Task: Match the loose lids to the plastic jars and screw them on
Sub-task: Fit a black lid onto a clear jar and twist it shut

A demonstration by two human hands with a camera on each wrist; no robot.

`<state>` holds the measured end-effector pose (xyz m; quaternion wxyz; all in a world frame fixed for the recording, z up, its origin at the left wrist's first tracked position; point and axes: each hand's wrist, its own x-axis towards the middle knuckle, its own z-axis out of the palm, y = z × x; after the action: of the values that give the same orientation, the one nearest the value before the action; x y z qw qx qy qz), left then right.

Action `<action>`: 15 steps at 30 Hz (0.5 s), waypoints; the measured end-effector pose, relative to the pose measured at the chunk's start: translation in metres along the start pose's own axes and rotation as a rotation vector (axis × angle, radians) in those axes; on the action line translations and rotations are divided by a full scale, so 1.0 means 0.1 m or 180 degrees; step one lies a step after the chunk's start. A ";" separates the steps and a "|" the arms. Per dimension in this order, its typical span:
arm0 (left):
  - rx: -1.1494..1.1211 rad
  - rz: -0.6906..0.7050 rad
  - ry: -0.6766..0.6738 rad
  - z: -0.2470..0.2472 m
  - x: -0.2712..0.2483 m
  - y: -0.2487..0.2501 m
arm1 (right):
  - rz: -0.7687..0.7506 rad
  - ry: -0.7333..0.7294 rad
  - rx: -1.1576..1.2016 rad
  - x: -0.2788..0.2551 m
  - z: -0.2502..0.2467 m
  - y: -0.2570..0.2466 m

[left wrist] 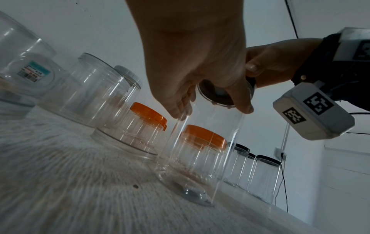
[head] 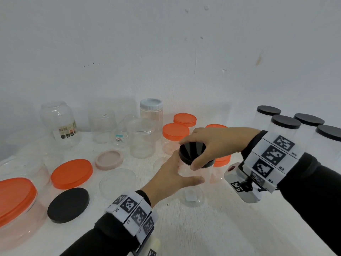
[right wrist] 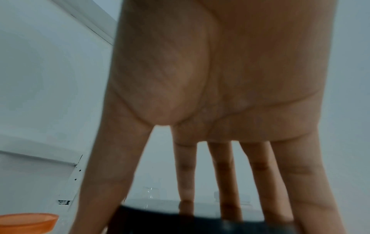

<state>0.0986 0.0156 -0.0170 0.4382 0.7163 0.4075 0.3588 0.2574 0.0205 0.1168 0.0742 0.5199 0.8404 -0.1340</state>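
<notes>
A tall clear plastic jar [head: 191,182] [left wrist: 198,158] stands on the white table [head: 212,228] near the middle. My left hand [head: 171,179] [left wrist: 192,71] wraps its upper wall, thumb in front. A glossy black lid [head: 192,151] [left wrist: 216,95] [right wrist: 180,221] sits on the jar's mouth. My right hand [head: 212,145] [right wrist: 220,110] comes from above and the right, thumb and fingers spread down round the lid's rim. Loose lids lie at the left: black [head: 68,205], orange [head: 72,173], pink [head: 109,159].
Uncapped clear jars [head: 141,139] stand along the back wall. Orange-lidded jars [head: 175,133] stand just behind my hands, black-lidded jars [head: 285,124] at the far right. A wide orange-lidded tub [head: 14,204] sits at the left edge. A clear dish [head: 118,182] lies near my left wrist.
</notes>
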 end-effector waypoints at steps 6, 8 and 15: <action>0.0001 0.0029 0.0074 0.00 -0.02 0.03 | -0.0061 0.0325 0.0122 -0.05 0.15 0.05; -0.0007 0.0039 0.0080 0.01 -0.02 0.04 | -0.0048 0.0429 0.0161 -0.07 0.22 0.07; -0.0002 0.0000 0.0016 0.01 -0.02 0.07 | 0.0018 0.0898 0.0491 -0.09 0.50 0.07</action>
<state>0.1001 0.0114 -0.0116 0.4374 0.7153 0.4085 0.3608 0.2671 0.0005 0.0710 -0.0844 0.5401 0.8282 -0.1235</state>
